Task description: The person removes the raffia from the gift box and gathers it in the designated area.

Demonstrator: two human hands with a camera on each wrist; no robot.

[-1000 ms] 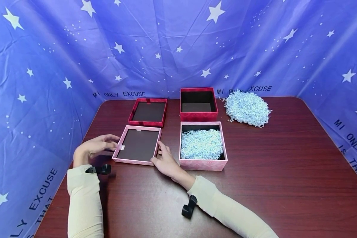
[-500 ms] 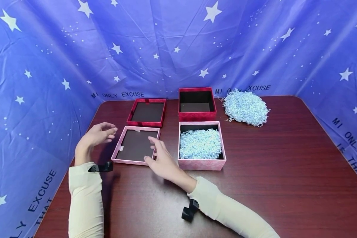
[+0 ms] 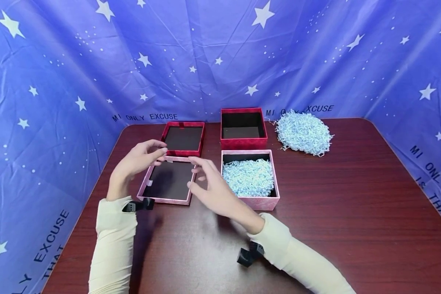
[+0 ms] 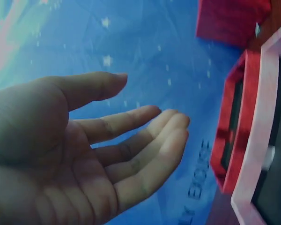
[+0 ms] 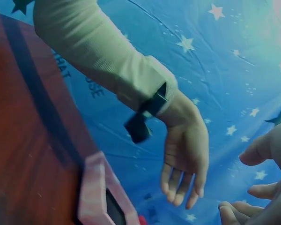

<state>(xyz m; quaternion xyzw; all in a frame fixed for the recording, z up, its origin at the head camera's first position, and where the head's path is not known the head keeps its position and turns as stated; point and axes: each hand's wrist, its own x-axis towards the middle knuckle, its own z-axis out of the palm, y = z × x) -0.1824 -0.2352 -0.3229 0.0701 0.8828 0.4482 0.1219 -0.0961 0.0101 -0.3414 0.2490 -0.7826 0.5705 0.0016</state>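
My left hand [image 3: 136, 159] hovers over the left part of a pink box lid [image 3: 169, 201], fingers loosely bent and holding nothing. The left wrist view shows the palm [image 4: 84, 183] with the thumb apart from the fingers. My right hand [image 3: 214, 188] is raised between that lid and a pink box [image 3: 259, 203], its fingers spread and nothing in them. The pink lid lies inside-up, showing a dark lining. Light-blue shredded paper [image 3: 248, 177] fills much of the pink box; the right hand hides its front left corner. Behind the pink lid, a red lid [image 3: 183, 153] also lies inside-up.
A red box [image 3: 244, 143] with a black inside stands open behind the pink box. A loose heap of light-blue shredded paper [image 3: 304, 132] lies at the back right. A blue star-patterned cloth [image 3: 191, 49] hangs around the brown table [image 3: 334, 196].
Both hands were at the pink lid's sides one second ago; they have come off it and risen. The left hand has moved right and farther back over it. The lid stays put.
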